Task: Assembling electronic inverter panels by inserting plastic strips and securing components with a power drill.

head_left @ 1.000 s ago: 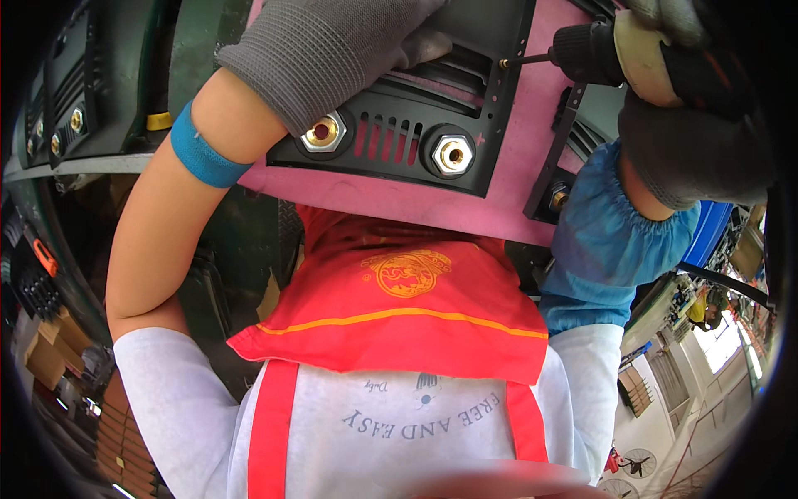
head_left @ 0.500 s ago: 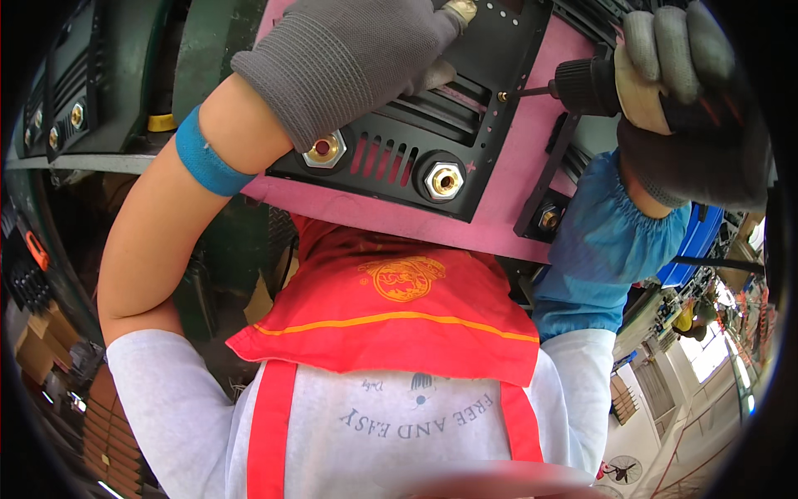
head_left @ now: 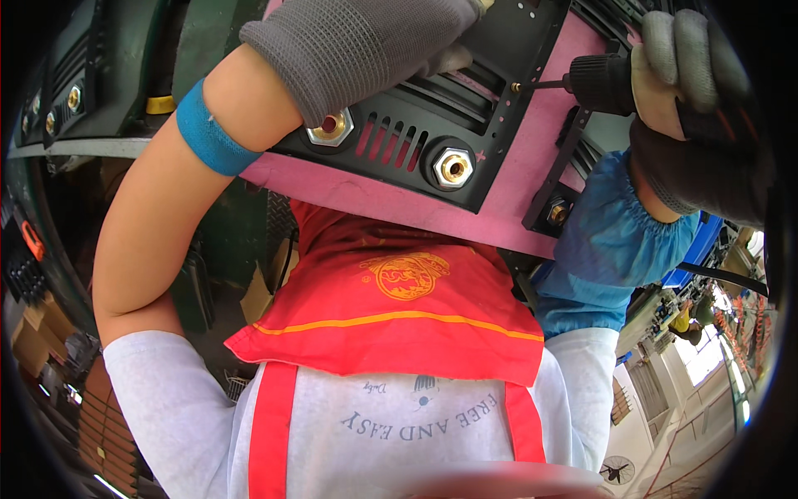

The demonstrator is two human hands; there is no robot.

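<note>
My right hand [head_left: 694, 71], in a grey glove, is closed round a dark power screwdriver [head_left: 600, 84]. Its thin bit points left and meets a small brass-coloured screw [head_left: 515, 86] at the right edge of a black slotted metal panel [head_left: 490, 154]. Two brass fittings with silver hex nuts stand on the panel's near side, one of them this fitting [head_left: 454, 168]. Over the panel's upper left lies my gloved left hand [head_left: 391, 37]. Its thumb and one fingertip show in part; the top edge of the picture cuts off the rest, so its grip is unclear.
Beneath the panel is a pink work surface [head_left: 399, 214]. Another black panel with a fitting [head_left: 559, 212] lies to its right. More black panels [head_left: 66, 79] stand at far left, near a metal rail [head_left: 100, 148]. A blue bin [head_left: 697, 249] is beyond my right sleeve.
The panel, screw and both hands appear slightly farther right in the picture. The screwdriver's bit is still at the brass screw.
</note>
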